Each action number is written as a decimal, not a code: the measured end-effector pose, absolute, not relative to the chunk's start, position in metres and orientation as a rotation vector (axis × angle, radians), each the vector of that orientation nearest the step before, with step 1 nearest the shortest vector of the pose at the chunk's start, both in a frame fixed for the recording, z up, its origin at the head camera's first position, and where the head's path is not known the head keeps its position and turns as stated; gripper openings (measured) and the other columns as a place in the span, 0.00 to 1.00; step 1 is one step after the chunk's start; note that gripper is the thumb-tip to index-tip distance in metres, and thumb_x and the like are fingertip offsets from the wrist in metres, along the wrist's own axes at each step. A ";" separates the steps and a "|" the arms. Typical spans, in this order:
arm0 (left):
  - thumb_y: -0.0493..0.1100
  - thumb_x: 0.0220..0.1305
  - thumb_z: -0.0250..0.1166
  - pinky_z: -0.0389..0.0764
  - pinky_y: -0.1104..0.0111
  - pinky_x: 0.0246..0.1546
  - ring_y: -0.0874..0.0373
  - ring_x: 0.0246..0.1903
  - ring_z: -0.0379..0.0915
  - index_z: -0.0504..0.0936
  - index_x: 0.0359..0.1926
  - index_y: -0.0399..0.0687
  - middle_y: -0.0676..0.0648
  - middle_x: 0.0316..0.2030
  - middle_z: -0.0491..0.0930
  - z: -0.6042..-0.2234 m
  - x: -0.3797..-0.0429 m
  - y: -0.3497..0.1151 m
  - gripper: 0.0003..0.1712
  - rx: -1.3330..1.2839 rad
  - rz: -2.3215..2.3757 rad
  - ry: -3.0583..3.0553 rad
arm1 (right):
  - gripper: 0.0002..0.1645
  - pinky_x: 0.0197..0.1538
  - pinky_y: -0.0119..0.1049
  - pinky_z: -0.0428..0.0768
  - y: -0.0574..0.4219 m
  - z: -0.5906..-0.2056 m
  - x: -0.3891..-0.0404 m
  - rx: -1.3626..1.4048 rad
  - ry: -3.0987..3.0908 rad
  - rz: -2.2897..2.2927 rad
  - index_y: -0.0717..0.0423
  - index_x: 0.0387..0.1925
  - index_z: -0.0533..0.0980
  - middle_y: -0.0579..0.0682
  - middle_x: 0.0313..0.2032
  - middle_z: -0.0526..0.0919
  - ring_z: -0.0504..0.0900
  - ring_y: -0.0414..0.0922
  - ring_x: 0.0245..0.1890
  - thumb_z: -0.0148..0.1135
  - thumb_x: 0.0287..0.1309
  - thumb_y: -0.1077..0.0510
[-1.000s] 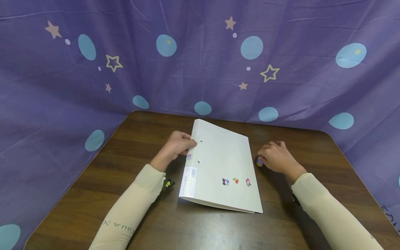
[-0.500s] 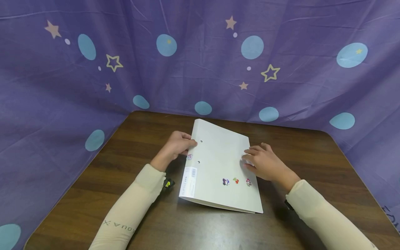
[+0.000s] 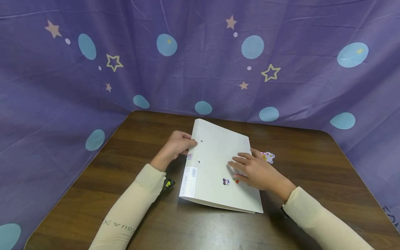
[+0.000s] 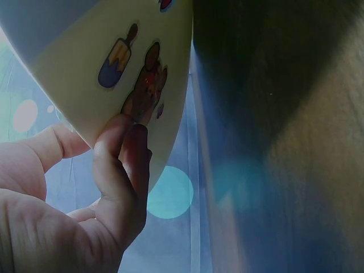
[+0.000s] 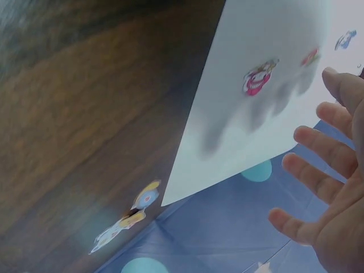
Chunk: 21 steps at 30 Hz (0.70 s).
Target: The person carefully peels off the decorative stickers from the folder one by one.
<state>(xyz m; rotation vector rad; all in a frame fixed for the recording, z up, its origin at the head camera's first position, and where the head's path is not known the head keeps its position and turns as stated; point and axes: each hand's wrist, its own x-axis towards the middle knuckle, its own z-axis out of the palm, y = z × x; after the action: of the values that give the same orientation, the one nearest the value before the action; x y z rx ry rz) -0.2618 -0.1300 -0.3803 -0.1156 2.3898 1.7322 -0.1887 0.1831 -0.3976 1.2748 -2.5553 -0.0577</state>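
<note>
A white clip file folder lies closed on the table, its spine side raised. Its front bears small cartoon stickers, including a dark-haired figure and red cherries. My left hand pinches the spine edge, thumb on the front; in the left wrist view its fingertips press the other face beside a popsicle sticker and a brown figure sticker. My right hand is spread above the folder's right part, fingers loosely extended and holding nothing; the right wrist view shows their shadow on the cover.
On the dark wooden table, just right of the folder, lie loose cartoon stickers, partly hidden by the right hand in the head view. A purple curtain with stars and dots stands close behind the table and along its sides.
My right hand has moved left from the tabletop beside the folder to above its cover, uncovering the stickers on the table. My left hand and the folder have stayed in place.
</note>
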 end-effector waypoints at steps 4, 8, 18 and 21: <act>0.35 0.60 0.70 0.87 0.65 0.29 0.52 0.34 0.81 0.78 0.52 0.28 0.36 0.44 0.79 -0.380 -0.261 -0.130 0.21 -0.121 1.728 2.392 | 0.29 0.64 0.69 0.67 0.179 -0.398 -0.184 1.296 -2.558 -0.034 0.49 0.65 0.78 0.51 0.60 0.83 0.76 0.55 0.64 0.67 0.66 0.44; 0.36 0.60 0.70 0.87 0.65 0.29 0.51 0.34 0.81 0.78 0.53 0.29 0.36 0.44 0.79 -0.379 -0.260 -0.130 0.22 -0.121 1.721 2.395 | 0.27 0.64 0.68 0.67 0.176 -0.397 -0.181 1.333 -2.525 -0.013 0.49 0.62 0.80 0.50 0.59 0.84 0.77 0.55 0.63 0.68 0.66 0.44; 0.35 0.60 0.70 0.87 0.64 0.29 0.51 0.33 0.81 0.78 0.52 0.28 0.35 0.44 0.79 -0.378 -0.259 -0.130 0.21 -0.116 1.737 2.383 | 0.27 0.62 0.67 0.69 0.171 -0.400 -0.177 1.427 -2.442 0.065 0.49 0.60 0.81 0.50 0.56 0.85 0.79 0.54 0.61 0.69 0.64 0.43; 0.35 0.60 0.70 0.87 0.65 0.29 0.52 0.33 0.81 0.79 0.51 0.29 0.36 0.43 0.79 -0.379 -0.260 -0.130 0.20 -0.113 1.735 2.383 | 0.27 0.63 0.66 0.69 0.170 -0.401 -0.176 1.442 -2.437 0.072 0.47 0.61 0.81 0.49 0.56 0.85 0.79 0.53 0.61 0.69 0.64 0.43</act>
<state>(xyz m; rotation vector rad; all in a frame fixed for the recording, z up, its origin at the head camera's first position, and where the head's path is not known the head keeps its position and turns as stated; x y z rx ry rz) -0.2597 -0.1305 -0.3789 -0.1127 2.3831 1.7353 -0.1755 0.1697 -0.4009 1.4418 -2.4366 0.0717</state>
